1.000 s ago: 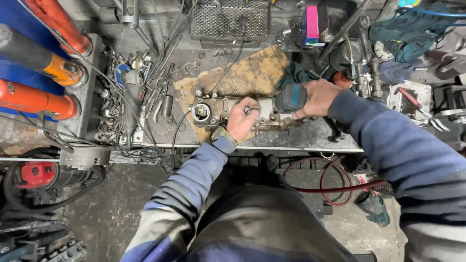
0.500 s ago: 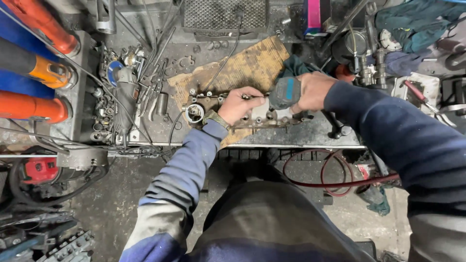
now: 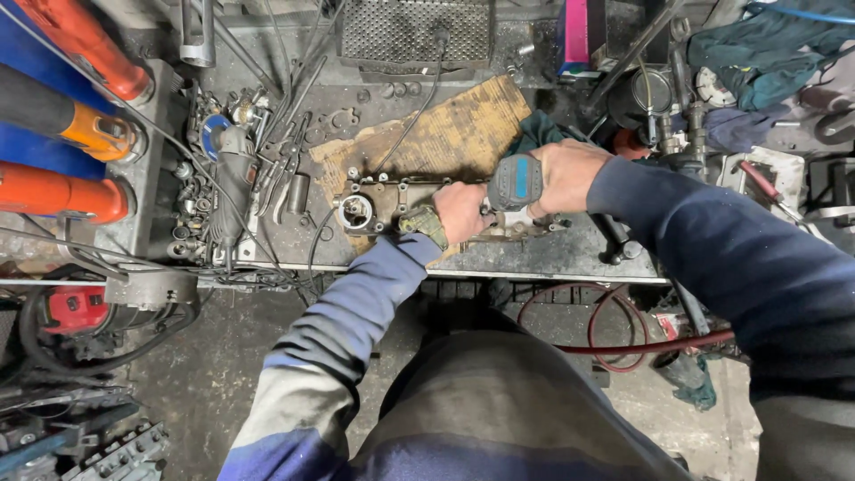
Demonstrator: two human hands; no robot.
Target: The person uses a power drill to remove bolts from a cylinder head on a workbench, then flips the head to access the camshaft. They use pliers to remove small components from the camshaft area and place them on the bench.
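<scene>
The right hand point(image 3: 570, 174) is wrapped tight around a teal power tool point(image 3: 515, 182), while the left hand point(image 3: 461, 212) presses closed-fingered on a grimy cast-metal housing point(image 3: 383, 205), though whether it pinches anything is hard to see. The housing lies on worn cardboard point(image 3: 445, 134) near the workbench point(image 3: 552, 254) front edge, with loose bolts and tools crowding its nine o'clock side and bare bench at five o'clock.
</scene>
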